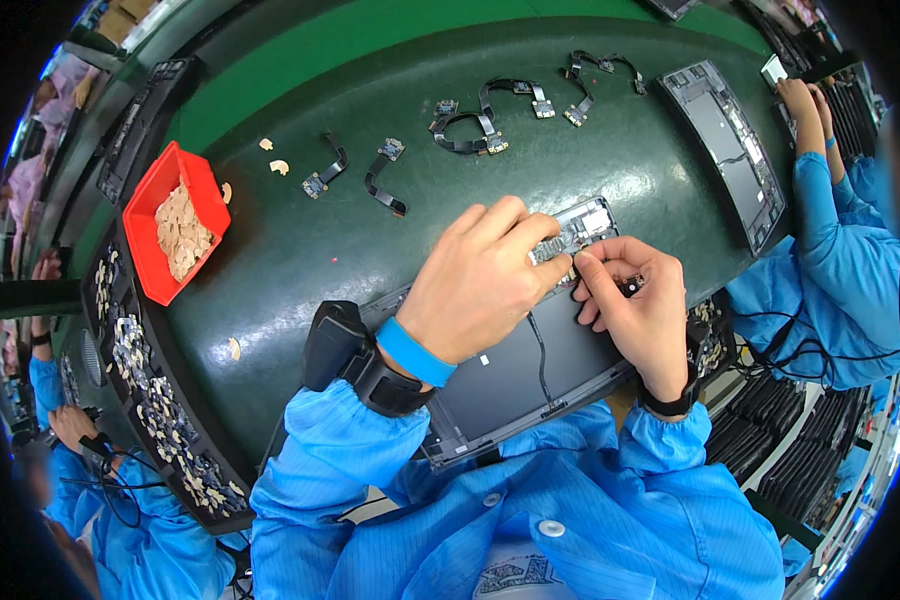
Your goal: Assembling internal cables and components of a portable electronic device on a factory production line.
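Observation:
An opened tablet-like device housing [490,390] lies in front of me, with a dark flat inner panel and a thin black cable running across it. My left hand [480,285] rests over its far part, fingers curled and thumb and index close together beside a silver circuit section [585,222]. What those fingers grip is hidden. My right hand [638,310] pinches thumb and index together at the circuit section, close to the left fingertips. A small black part [630,286] shows among the right hand's fingers; its kind cannot be made out.
Several black flex cables with small boards [470,140] lie across the green table [300,240]. At left, a red bin [142,245] holds beige pieces, beside a black tray of small parts [165,400]. Another opened device [725,150] lies at right, near a co-worker's blue sleeve [830,230].

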### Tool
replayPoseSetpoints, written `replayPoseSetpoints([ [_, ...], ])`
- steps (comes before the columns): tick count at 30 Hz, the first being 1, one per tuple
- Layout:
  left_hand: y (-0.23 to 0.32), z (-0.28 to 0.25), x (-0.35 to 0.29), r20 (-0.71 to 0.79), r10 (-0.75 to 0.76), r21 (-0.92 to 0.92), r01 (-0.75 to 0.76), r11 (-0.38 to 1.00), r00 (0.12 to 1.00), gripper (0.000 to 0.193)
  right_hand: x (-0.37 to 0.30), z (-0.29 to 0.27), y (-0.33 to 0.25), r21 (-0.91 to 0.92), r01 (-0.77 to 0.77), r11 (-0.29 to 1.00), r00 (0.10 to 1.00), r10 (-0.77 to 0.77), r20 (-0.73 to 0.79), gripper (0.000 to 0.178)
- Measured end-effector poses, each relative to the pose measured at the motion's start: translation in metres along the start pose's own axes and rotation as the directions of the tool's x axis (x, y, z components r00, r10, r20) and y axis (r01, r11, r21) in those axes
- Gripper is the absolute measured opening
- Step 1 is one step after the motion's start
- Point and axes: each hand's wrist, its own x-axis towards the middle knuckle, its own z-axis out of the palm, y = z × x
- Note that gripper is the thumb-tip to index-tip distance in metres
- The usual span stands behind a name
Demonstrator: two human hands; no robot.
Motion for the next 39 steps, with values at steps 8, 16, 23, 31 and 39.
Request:
replayPoseSetpoints([
  [8,0.012,0.001,0.0,0.064,-0.055,0.162,0.044,0.986,0.996,0.03,0.001,-0.011,-0.004,0.075,-0.041,0.996,0.996,0.034,0.084,0.023],
  [16,0.008,-0.004,0.0,0.071,-0.05,0.1,0.043,0.994,0.996,0.035,-0.005,-0.053,0.002,-0.063,0.036,0.997,0.999,-0.036,0.011,0.026],
  [23,0.042,0.002,0.02,-0.076,-0.056,-0.242,0.036,0.97,0.996,0.026,0.001,-0.054,0.024,0.174,0.072,0.982,0.995,-0.083,0.054,0.023],
  [31,0.04,0.028,0.023,-0.019,-0.056,-0.301,0.048,0.953,0.998,0.02,0.002,-0.058,0.032,0.299,0.045,0.953,0.994,-0.072,0.08,0.024],
  [39,0.044,0.034,0.023,0.016,-0.058,-0.326,0.061,0.943,0.998,0.02,0.014,-0.081,0.053,0.447,0.077,0.891,0.997,-0.06,-0.052,0.028],
])
